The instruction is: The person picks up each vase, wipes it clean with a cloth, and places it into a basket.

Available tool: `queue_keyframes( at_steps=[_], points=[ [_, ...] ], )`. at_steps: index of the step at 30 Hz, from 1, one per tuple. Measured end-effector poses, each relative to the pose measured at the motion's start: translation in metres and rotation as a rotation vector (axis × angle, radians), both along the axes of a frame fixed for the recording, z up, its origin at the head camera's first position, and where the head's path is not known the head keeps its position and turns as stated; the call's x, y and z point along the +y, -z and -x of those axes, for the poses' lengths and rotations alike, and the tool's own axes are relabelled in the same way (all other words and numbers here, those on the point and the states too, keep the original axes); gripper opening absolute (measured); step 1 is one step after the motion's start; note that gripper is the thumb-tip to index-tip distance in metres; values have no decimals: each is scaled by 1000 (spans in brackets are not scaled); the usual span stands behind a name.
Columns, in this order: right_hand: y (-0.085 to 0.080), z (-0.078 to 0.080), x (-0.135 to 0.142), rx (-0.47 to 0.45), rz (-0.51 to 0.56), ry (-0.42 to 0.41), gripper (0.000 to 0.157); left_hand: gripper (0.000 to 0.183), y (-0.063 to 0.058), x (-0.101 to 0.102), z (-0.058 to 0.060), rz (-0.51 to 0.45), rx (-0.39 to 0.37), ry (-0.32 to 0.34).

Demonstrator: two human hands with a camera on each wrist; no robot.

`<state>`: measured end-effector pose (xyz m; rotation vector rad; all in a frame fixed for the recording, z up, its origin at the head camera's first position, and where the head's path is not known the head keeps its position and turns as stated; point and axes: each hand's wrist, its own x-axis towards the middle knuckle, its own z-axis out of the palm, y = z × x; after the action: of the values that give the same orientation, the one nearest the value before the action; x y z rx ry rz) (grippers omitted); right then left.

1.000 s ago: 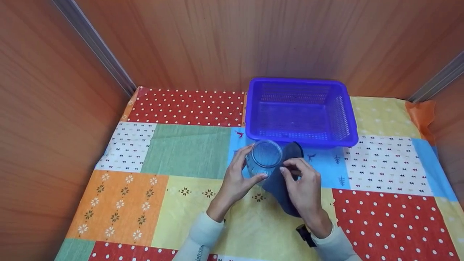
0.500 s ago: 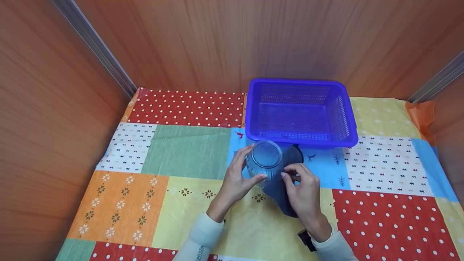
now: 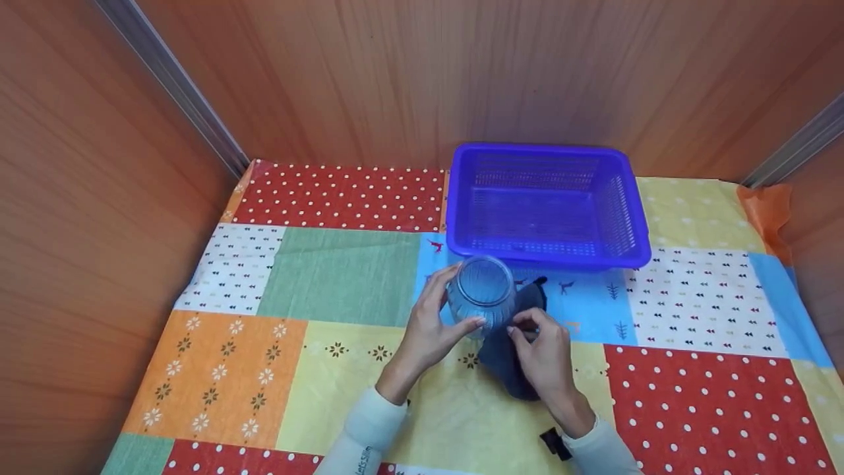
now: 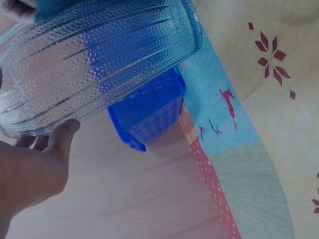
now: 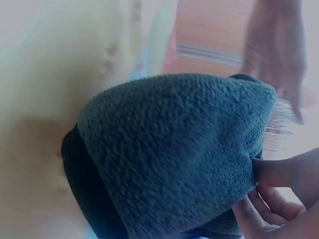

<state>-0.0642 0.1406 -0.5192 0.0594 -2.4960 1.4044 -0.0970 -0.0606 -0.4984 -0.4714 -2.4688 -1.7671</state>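
Observation:
A clear ribbed glass jar [image 3: 486, 285] stands out in the head view with its round rim facing up. My left hand [image 3: 430, 328] grips it from the left, thumb across the near side. In the left wrist view the jar [image 4: 104, 62] shows a dimpled surface with smooth stripes. On its right side my right hand [image 3: 546, 353] pinches a dark grey-blue cloth [image 3: 506, 369], which hangs down toward the tablecloth. The right wrist view shows the cloth [image 5: 174, 149] as fluffy with a black edging, its upper part between thumb and fingers.
A purple plastic basket [image 3: 550, 259] with perforated walls sits just beyond the jar, and nothing shows inside it. A patchwork-print tablecloth [image 3: 349, 277] covers the table. Wood-grain panels [image 3: 369, 79] rise at the back and both sides.
My right hand and the cloth have slid a little down along the jar's side, toward me. The cloth's far end has drawn in. My left hand and the jar have stayed put.

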Motion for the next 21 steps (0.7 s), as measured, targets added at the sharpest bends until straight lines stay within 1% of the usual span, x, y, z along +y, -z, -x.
queue_keyframes(
  at_steps=[3, 7, 12, 16, 19, 21],
  points=[
    [10, 2, -1, -55, -25, 1, 13, 84, 0, 0, 0, -4, 8, -2],
    [21, 6, -2, -90, -62, -17, 15, 84, 1, -1, 0, -4, 19, -3],
    [30, 10, -1, -126, -67, -47, 16, 84, 3, -1, -1, 5, 20, 1],
    [29, 10, 1, -130, -40, -40, 13, 83, 3, 0, -1, 0, 30, 4],
    [22, 7, 2, -127, -26, -24, 12, 84, 2, 0, 0, 3, 29, 2],
    [14, 5, 2, -111, -17, -17, 12, 84, 2, -1, 0, 8, 24, 1]
  ],
)
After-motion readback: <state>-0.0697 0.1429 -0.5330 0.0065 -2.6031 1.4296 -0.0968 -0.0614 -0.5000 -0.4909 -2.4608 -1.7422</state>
